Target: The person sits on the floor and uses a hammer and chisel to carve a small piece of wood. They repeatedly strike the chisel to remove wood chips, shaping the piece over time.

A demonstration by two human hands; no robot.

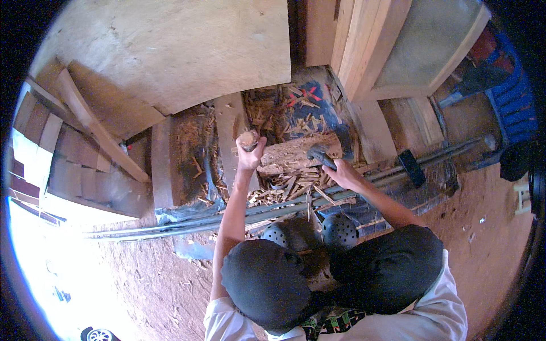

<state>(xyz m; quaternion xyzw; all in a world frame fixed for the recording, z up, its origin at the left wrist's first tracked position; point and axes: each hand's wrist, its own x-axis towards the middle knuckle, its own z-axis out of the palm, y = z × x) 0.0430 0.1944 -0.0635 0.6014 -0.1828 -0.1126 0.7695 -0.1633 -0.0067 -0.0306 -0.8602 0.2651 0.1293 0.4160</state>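
My left hand (249, 158) is wrapped round a short piece of wood (248, 138), whose pale round end faces up. It is held above the left end of a thick, rough log (284, 154) lying crosswise in front of me. At the log's right end, my right hand (342, 174) is closed on a dark hand tool (321, 154). The tool's dark curved part rests over or touches the log; its exact kind cannot be made out. Split wood chips (290, 187) are heaped between the log and my feet.
Dark perforated clogs (339, 230) are on my feet. Long thin poles (187, 225) run across the ground before them. A dark phone-like object (412, 169) lies on the poles at right. A large plywood sheet (187, 51), a framed wooden panel (421, 51) and a blue chair (512, 94) stand around.
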